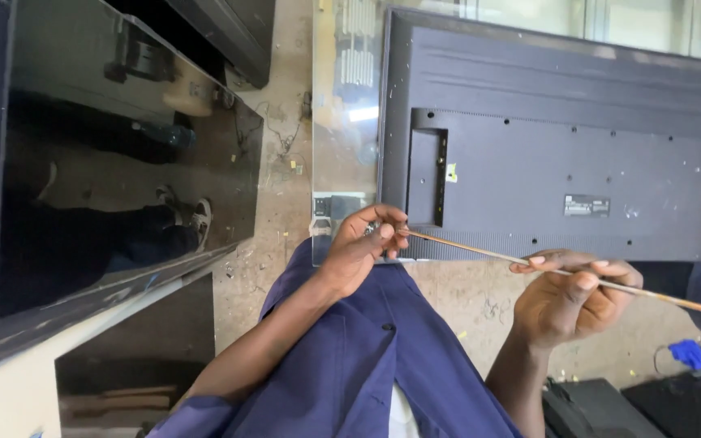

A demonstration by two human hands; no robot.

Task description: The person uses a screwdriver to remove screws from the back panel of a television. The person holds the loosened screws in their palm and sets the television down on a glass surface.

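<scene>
1. A thin, pale brown strip (488,253), long and flat like a backlight strip or rod, is held in the air between both hands, above the lap of a blue work coat (367,357).
2. One end of the strip is pinched by the left hand (363,243), with thumb and fingertips pressed together around it.
3. The strip is gripped further along by the right hand (574,296); the fingers are curled shut over it, and the remainder runs out past the hand toward the right edge of the view.
4. Behind the hands, the grey back cover of a flat television (561,146) is seen leaning upright; a second dark screen (123,162) stands to the left on the dusty concrete floor (285,219).
5. The step in hand is judged to be inspection or straightening of the strip.
6. The next move would call for a steady two-point hold, so that the thin strip is neither bent nor snapped.
</scene>
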